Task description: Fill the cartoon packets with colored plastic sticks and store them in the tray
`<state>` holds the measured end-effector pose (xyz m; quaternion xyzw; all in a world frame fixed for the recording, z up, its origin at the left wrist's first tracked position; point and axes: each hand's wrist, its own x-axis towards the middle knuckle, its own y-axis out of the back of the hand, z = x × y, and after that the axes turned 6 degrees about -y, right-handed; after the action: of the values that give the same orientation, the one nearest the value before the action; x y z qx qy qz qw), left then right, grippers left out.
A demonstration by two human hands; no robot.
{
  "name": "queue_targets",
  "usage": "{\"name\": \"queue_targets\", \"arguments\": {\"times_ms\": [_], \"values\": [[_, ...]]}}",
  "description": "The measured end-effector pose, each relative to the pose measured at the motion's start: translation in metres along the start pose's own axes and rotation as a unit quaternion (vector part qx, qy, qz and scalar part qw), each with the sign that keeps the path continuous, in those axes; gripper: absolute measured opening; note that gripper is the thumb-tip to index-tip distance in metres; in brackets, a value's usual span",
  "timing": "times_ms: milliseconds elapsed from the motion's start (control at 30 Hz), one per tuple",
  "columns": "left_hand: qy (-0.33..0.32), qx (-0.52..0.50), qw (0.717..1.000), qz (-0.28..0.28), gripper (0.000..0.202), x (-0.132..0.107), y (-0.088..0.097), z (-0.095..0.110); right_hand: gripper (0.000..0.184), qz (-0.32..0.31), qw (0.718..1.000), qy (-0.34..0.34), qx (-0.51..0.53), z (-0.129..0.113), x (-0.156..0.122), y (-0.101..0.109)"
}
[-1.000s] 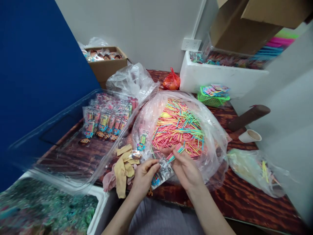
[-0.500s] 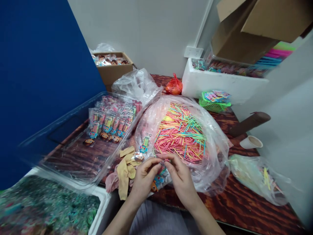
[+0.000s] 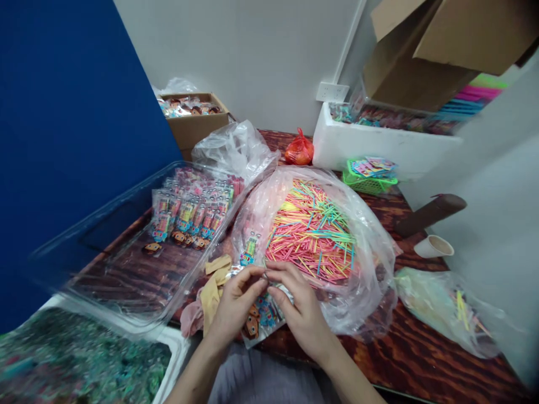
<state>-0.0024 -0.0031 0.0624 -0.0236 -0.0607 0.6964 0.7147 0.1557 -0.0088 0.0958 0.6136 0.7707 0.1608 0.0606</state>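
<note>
A small clear plastic packet [image 3: 266, 315] printed with a cartoon figure lies at the table's front edge, under my hands. My left hand [image 3: 239, 303] pinches near its top edge, thumb against fingers. At the same edge my right hand [image 3: 298, 306] has its fingers bent, the index tip meeting my left fingertips; they partly hide the packet's top. Just beyond is a big clear bag [image 3: 370, 306] spread open around a heap of thin coloured sticks [image 3: 314, 233]. Another packet [image 3: 250, 248], with sticks inside, rests on the bag's left side.
Several filled packets [image 3: 189, 216] lie in a clear plastic tray [image 3: 126, 303] at left. Yellow and pink gloves [image 3: 214, 286] sit beside it. To the right are a paper cup [image 3: 433, 246], a dark bottle [image 3: 433, 213], a plastic bag [image 3: 438, 308] and a green basket [image 3: 366, 182].
My hands have shifted slightly left. The packet beneath them has moved left and shows more of its printed face, and the pinkish bit at my fingertips no longer shows.
</note>
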Motion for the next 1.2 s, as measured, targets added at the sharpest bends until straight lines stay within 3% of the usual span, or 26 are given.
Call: {"name": "queue_targets", "arguments": {"times_ms": [100, 233, 300, 400, 533, 600, 667, 767, 900, 1033, 1100, 1200], "values": [[-0.008, 0.051, 0.997, 0.049, 0.017, 0.021, 0.018, -0.002, 0.027, 0.05, 0.994, -0.061, 0.072, 0.021, -0.003, 0.009], [-0.069, 0.181, 0.976, 0.097, 0.022, 0.067, 0.034, -0.026, 0.016, 0.108, 0.986, -0.128, -0.004, 0.067, -0.008, 0.027], [-0.104, 0.271, 0.946, 0.144, 0.024, 0.089, 0.034, -0.045, 0.015, 0.116, 0.983, -0.126, -0.065, 0.087, -0.006, 0.037], [-0.119, 0.311, 0.93, 0.156, 0.031, 0.106, 0.03, -0.068, 0.018, 0.134, 0.974, -0.069, -0.171, 0.102, 0.006, 0.058], [-0.147, 0.393, 0.893, 0.164, 0.05, 0.102, 0.034, -0.077, 0.025, 0.197, 0.912, 0.005, -0.359, 0.104, 0.035, 0.104], [-0.16, 0.419, 0.88, 0.156, 0.049, 0.094, 0.042, -0.076, 0.029, 0.187, 0.861, -0.002, -0.472, 0.105, 0.049, 0.129], [-0.163, 0.41, 0.886, 0.142, 0.043, 0.087, 0.05, -0.074, 0.033, 0.145, 0.81, -0.018, -0.568, 0.109, 0.059, 0.148], [-0.161, 0.39, 0.898, 0.128, 0.036, 0.076, 0.053, -0.07, 0.032, 0.091, 0.761, -0.025, -0.642, 0.116, 0.066, 0.161], [-0.158, 0.381, 0.902, 0.125, 0.035, 0.063, 0.046, -0.066, 0.025, 0.082, 0.737, -0.011, -0.671, 0.121, 0.066, 0.162], [-0.142, 0.355, 0.918, 0.105, 0.034, 0.054, 0.038, -0.062, 0.025, 0.084, 0.739, 0.002, -0.668, 0.124, 0.066, 0.166], [-0.134, 0.343, 0.924, 0.098, 0.033, 0.05, 0.036, -0.059, 0.023, 0.117, 0.773, -0.001, -0.623, 0.124, 0.067, 0.168], [-0.128, 0.335, 0.929, 0.096, 0.032, 0.046, 0.033, -0.055, 0.019, 0.174, 0.855, -0.011, -0.488, 0.118, 0.07, 0.169]]}}
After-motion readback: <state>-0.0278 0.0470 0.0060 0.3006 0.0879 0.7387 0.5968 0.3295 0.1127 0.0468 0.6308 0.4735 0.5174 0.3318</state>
